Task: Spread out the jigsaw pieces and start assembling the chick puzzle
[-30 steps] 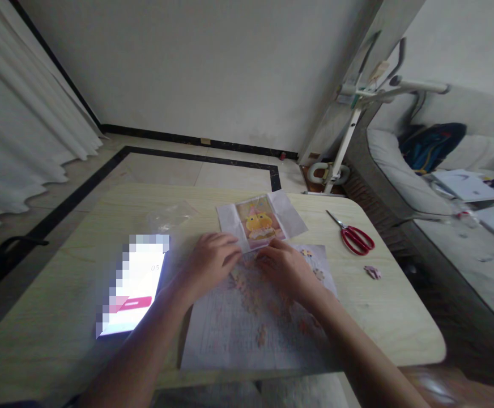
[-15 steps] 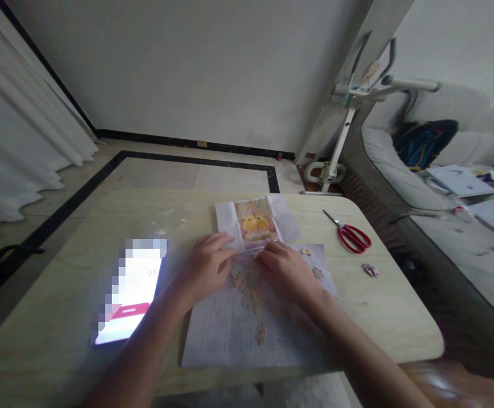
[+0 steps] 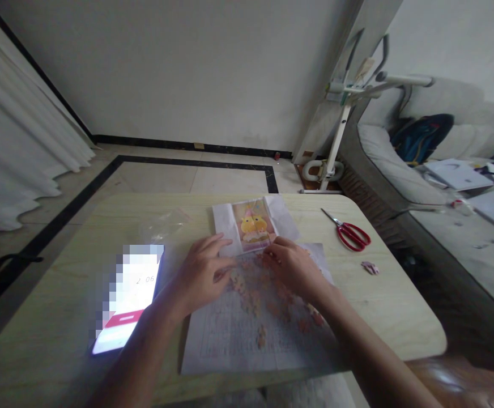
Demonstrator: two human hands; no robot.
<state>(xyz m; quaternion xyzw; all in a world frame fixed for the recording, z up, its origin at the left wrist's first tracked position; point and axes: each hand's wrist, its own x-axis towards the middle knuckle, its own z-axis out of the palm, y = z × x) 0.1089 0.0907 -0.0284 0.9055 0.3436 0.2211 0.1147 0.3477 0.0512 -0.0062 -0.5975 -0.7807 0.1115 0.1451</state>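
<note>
A white gridded sheet [image 3: 230,340] lies on the table with several small orange and pink puzzle pieces [image 3: 251,289] scattered over it. My left hand [image 3: 202,272] rests on the sheet's far left part, fingers spread and slightly curled above the pieces. My right hand [image 3: 293,266] lies palm down on the far right part, fingertips on the pieces near the sheet's top edge. Whether either hand pinches a piece is hidden. Just beyond the hands lies a folded paper with a yellow duck picture [image 3: 253,226].
A lit phone [image 3: 128,297] lies left of the sheet, a clear plastic bag [image 3: 164,224] beyond it. Red scissors [image 3: 349,232] and a loose puzzle clump [image 3: 370,267] sit at the right. The wooden table [image 3: 51,317] ends near a sofa [image 3: 400,175] on the right.
My left hand has drawn back a little and its fingers have spread. My right hand has shifted slightly along the sheet's top edge. The view has tilted a bit.
</note>
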